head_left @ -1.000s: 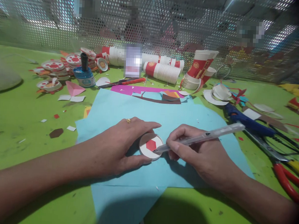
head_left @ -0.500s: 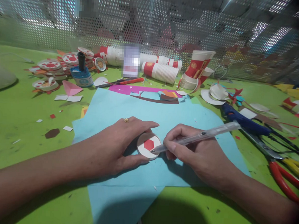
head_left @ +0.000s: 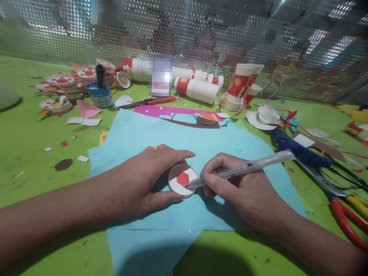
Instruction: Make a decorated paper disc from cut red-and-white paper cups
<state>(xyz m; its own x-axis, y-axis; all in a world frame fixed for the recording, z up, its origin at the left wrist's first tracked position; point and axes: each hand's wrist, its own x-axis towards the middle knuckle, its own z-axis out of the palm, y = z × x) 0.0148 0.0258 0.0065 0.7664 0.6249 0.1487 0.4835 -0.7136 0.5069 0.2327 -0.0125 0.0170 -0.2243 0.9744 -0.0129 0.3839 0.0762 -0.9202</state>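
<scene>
While one red hexagon (head_left: 182, 179) sits on the white disc (head_left: 178, 190) toward the near edge of the desk (head_left: 21, 147), patterned discs (head_left: 62, 79) far left carry more; left hand (head_left: 148, 173) pinches disc, right hand (head_left: 245, 193) pinches pen (head_left: 262, 161); linework indiscernible.

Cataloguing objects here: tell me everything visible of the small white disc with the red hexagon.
The small white disc looks like paper or card: round, with a thin rim and a red hexagon centred. It lies on the blue sheet, hexagon up. The left hand curves its fingers around the disc's left side; the right hand holds a pen, tip at the hexagon's lower edge, contact unclear.
</scene>
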